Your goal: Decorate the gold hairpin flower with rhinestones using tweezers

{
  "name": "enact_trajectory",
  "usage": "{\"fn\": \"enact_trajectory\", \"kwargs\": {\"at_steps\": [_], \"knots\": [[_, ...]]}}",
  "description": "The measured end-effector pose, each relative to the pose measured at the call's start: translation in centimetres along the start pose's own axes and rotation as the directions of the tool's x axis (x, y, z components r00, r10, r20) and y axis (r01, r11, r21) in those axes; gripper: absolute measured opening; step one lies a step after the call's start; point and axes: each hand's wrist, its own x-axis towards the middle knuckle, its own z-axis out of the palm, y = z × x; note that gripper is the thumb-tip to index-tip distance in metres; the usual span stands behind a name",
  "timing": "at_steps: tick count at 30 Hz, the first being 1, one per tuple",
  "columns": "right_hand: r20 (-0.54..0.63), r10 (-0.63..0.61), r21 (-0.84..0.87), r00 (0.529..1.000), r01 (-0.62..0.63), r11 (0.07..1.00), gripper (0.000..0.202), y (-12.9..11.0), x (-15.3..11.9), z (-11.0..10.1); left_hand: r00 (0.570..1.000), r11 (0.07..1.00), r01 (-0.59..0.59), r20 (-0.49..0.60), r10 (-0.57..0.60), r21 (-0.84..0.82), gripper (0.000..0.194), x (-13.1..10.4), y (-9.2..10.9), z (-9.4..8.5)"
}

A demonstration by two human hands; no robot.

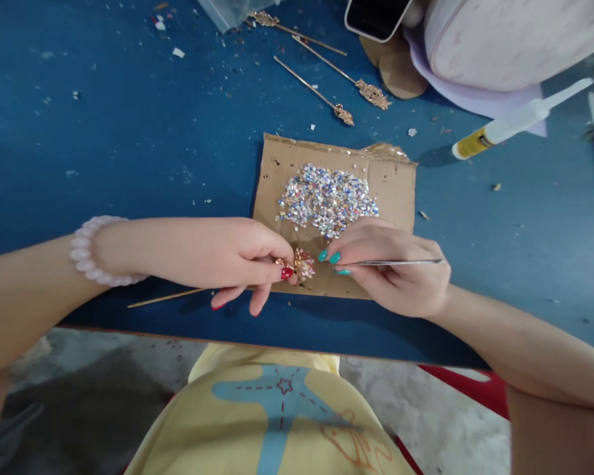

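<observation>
Between the thumb and fingers of my left hand [247,257] is a gold hairpin, its ornate head [304,264] set with pinkish stones and turned to the right. The hairpin's thin stick [165,299] comes out to the left beneath that hand. My right hand [400,264] is closed in a pinch round slim metal tweezers [396,262], just right of the ornate head. The tweezers' tips are hidden by my fingers or too small to make out. Both hands are over a piece of cardboard [396,198], on which lies a pile of shiny multicoloured chips [329,198].
Several gold hairpins [344,113] lie at the back of the blue table [129,132]. A glue bottle [475,142] with a white nozzle is at the right. A phone [377,16], a pale round bag [515,39] and a plastic bag [222,13] sit along the far side.
</observation>
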Motion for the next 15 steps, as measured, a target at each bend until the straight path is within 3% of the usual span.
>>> {"fn": "enact_trajectory", "kwargs": {"at_steps": [15], "knots": [[-0.016, -0.020, -0.007, 1.000, 0.020, 1.000, 0.015, 0.12, 0.00, -0.06, 1.000, 1.000, -0.002, 0.019, 0.002, 0.026, 0.022, 0.13, -0.10, -0.11]]}}
